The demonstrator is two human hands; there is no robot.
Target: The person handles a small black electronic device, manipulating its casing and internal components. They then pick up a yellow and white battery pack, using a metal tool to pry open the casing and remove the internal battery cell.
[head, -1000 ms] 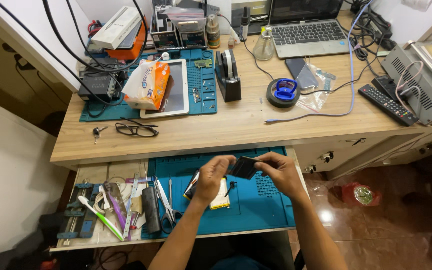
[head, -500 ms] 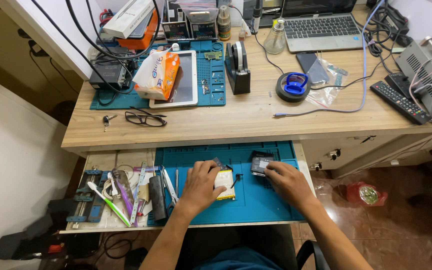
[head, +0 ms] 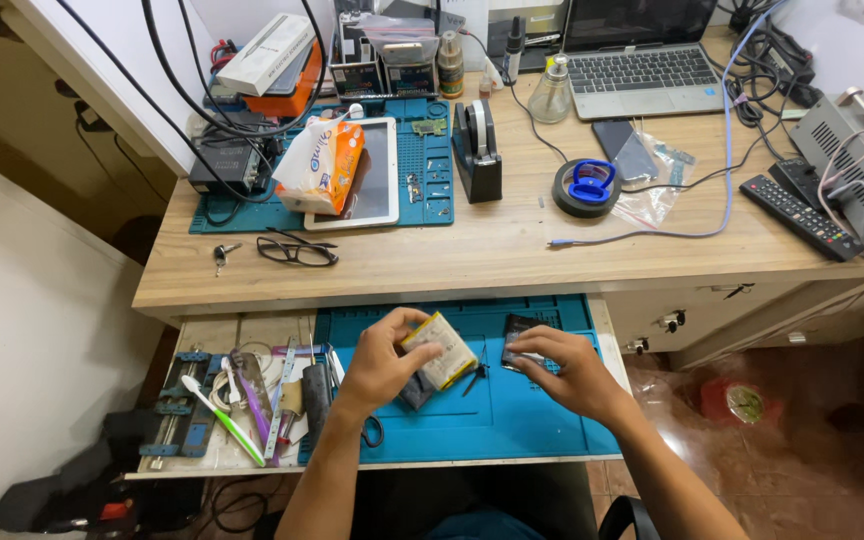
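Observation:
My left hand holds a flat yellowish pack with a silver edge, tilted up off the blue work mat on the pulled-out shelf. A dark piece lies under that hand. My right hand rests on the mat, its fingertips pressing a small dark rectangular part that lies flat. The two hands are a short way apart.
Tweezers, brushes and other tools lie on the shelf's left side. On the desk above are glasses, a tablet, a tissue pack, a tape dispenser, a tape roll, a laptop, a remote and cables.
The dark part, held between both hands a second ago, was set on the mat under my right hand. My left hand took up the yellowish pack and tilted it.

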